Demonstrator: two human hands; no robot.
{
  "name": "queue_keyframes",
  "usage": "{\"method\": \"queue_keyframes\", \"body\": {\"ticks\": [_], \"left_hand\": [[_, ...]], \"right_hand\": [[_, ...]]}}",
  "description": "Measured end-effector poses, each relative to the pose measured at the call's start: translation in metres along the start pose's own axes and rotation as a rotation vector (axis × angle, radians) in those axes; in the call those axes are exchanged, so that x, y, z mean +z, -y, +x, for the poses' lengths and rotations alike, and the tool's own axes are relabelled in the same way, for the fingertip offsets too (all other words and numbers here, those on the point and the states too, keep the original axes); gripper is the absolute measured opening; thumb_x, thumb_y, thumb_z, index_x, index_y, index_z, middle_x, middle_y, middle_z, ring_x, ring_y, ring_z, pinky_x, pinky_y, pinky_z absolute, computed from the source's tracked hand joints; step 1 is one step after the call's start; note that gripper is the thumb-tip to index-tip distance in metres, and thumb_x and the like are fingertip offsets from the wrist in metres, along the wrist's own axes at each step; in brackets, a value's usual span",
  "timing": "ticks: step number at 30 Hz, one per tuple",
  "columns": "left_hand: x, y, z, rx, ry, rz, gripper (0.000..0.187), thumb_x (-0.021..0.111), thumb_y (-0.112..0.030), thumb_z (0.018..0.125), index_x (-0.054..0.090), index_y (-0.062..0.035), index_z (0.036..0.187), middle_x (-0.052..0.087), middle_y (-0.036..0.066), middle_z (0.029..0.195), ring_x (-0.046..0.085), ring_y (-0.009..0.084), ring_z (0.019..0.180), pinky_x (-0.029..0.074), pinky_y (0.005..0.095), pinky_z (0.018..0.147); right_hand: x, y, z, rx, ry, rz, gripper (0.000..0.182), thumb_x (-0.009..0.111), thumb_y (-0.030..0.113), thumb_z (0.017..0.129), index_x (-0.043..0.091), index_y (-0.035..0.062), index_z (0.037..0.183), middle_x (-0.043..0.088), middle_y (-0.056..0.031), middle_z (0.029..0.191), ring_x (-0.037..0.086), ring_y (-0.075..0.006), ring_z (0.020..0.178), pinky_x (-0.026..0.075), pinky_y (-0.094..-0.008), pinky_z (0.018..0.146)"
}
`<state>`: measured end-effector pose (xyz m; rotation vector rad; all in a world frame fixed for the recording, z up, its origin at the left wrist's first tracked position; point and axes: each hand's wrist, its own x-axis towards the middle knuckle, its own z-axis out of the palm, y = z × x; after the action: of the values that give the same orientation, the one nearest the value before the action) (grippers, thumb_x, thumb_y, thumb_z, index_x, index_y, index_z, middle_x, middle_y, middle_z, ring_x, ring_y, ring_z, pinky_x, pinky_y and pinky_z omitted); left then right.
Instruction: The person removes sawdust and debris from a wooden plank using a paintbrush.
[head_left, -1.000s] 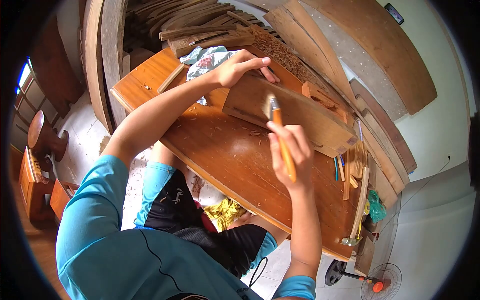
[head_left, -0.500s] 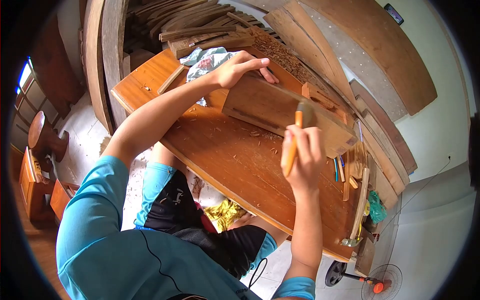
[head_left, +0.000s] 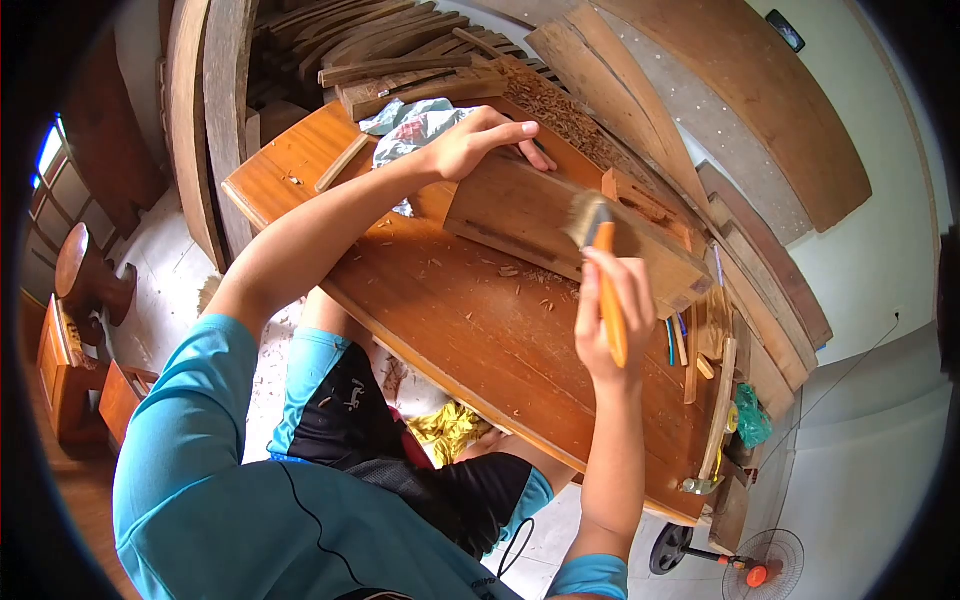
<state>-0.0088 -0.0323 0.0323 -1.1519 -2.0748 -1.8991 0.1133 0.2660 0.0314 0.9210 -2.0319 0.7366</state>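
A long wooden block (head_left: 520,212) with slots cut in its side lies across the brown wooden table (head_left: 440,310). My left hand (head_left: 472,142) grips its far left end, the thumb along the top and the fingers partly hidden over the far side. In my right hand (head_left: 615,325) is a paintbrush (head_left: 603,236) with an orange handle, its pale bristles blurred against the block. Wood shavings are scattered on the table in front of the block. A crumpled patterned cloth (head_left: 420,122) sits beside my left forearm.
A hammer (head_left: 703,484) lies at the table's right end, near pens and wood strips. Another wood strip (head_left: 342,162) rests at the left. Curved wood pieces (head_left: 390,40) are stacked behind, and large boards (head_left: 740,90) lean at the back right. A fan (head_left: 765,570) stands lower right.
The paintbrush has swung, its bristles moving left and up along the block and its handle end tipping right. My left hand and the block stay in place.
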Motion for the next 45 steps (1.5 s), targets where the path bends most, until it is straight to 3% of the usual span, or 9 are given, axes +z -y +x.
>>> {"method": "queue_keyframes", "body": {"ticks": [5, 9, 13, 24, 30, 37, 42, 45], "left_hand": [[0.0, -0.001, -0.001, 0.017, -0.007, 0.009, 0.064, 0.05, -0.046, 0.115, 0.084, 0.0072, 0.109, 0.082, 0.02, 0.122, 0.076, 0.0274, 0.117, 0.053, 0.035, 0.111], [0.001, -0.001, 0.0, 0.005, -0.024, 0.012, 0.064, 0.05, -0.046, 0.115, 0.084, 0.0074, 0.108, 0.082, 0.021, 0.121, 0.076, 0.0273, 0.117, 0.053, 0.035, 0.11], [0.001, -0.004, -0.001, -0.011, -0.017, 0.019, 0.063, 0.049, -0.045, 0.115, 0.084, 0.0075, 0.108, 0.082, 0.021, 0.121, 0.075, 0.0274, 0.118, 0.053, 0.0353, 0.111], [0.002, -0.006, -0.001, 0.003, -0.012, 0.011, 0.063, 0.048, -0.043, 0.116, 0.084, 0.0081, 0.108, 0.082, 0.022, 0.12, 0.075, 0.0284, 0.118, 0.052, 0.0356, 0.112], [0.001, -0.004, 0.0, -0.012, -0.019, 0.017, 0.063, 0.048, -0.044, 0.115, 0.084, 0.0072, 0.109, 0.082, 0.021, 0.121, 0.075, 0.0274, 0.116, 0.052, 0.0348, 0.111], [0.001, -0.005, -0.001, -0.002, -0.013, 0.04, 0.063, 0.048, -0.044, 0.115, 0.084, 0.0071, 0.109, 0.082, 0.021, 0.122, 0.075, 0.0275, 0.117, 0.052, 0.035, 0.111], [0.001, -0.005, -0.001, 0.01, -0.003, 0.003, 0.063, 0.048, -0.043, 0.116, 0.084, 0.0078, 0.109, 0.082, 0.022, 0.12, 0.075, 0.0291, 0.118, 0.052, 0.036, 0.113], [0.001, -0.004, 0.0, 0.022, -0.007, 0.006, 0.063, 0.048, -0.043, 0.116, 0.084, 0.0083, 0.109, 0.082, 0.023, 0.12, 0.076, 0.03, 0.118, 0.051, 0.0366, 0.114]], "right_hand": [[-0.016, -0.009, 0.002, 0.017, -0.14, -0.257, 0.013, 0.073, 0.004, 0.1, 0.075, 0.0065, 0.113, 0.061, -0.0102, 0.095, 0.065, -0.0263, 0.074, 0.053, -0.04, 0.064], [-0.009, -0.002, 0.001, 0.017, -0.035, -0.279, 0.014, 0.078, 0.006, 0.095, 0.076, 0.0062, 0.109, 0.058, -0.0092, 0.093, 0.064, -0.0283, 0.079, 0.053, -0.0419, 0.068], [0.007, 0.008, -0.004, -0.058, 0.107, -0.172, 0.019, 0.08, 0.005, 0.092, 0.074, 0.0077, 0.109, 0.055, -0.009, 0.094, 0.062, -0.0288, 0.087, 0.053, -0.0441, 0.072], [0.01, 0.017, -0.003, -0.127, 0.149, 0.007, 0.029, 0.083, 0.003, 0.091, 0.076, 0.0082, 0.119, 0.057, -0.0077, 0.094, 0.062, -0.0257, 0.08, 0.053, -0.0399, 0.067], [0.001, 0.01, 0.001, -0.089, 0.049, -0.045, 0.022, 0.081, 0.003, 0.092, 0.076, 0.0087, 0.113, 0.06, -0.0062, 0.09, 0.064, -0.0233, 0.075, 0.054, -0.0386, 0.064], [-0.01, 0.005, 0.003, 0.026, -0.046, -0.283, 0.01, 0.075, 0.005, 0.096, 0.073, 0.008, 0.105, 0.058, -0.0087, 0.09, 0.064, -0.0288, 0.077, 0.053, -0.0426, 0.064], [0.014, 0.023, -0.002, -0.034, 0.179, -0.276, 0.014, 0.077, 0.015, 0.099, 0.072, 0.0077, 0.109, 0.056, -0.0086, 0.095, 0.062, -0.0297, 0.09, 0.054, -0.0455, 0.075], [0.031, 0.03, -0.005, -0.101, 0.226, -0.132, 0.014, 0.076, 0.016, 0.101, 0.072, 0.0057, 0.11, 0.055, -0.0088, 0.094, 0.061, -0.0291, 0.089, 0.054, -0.0439, 0.074]]}}
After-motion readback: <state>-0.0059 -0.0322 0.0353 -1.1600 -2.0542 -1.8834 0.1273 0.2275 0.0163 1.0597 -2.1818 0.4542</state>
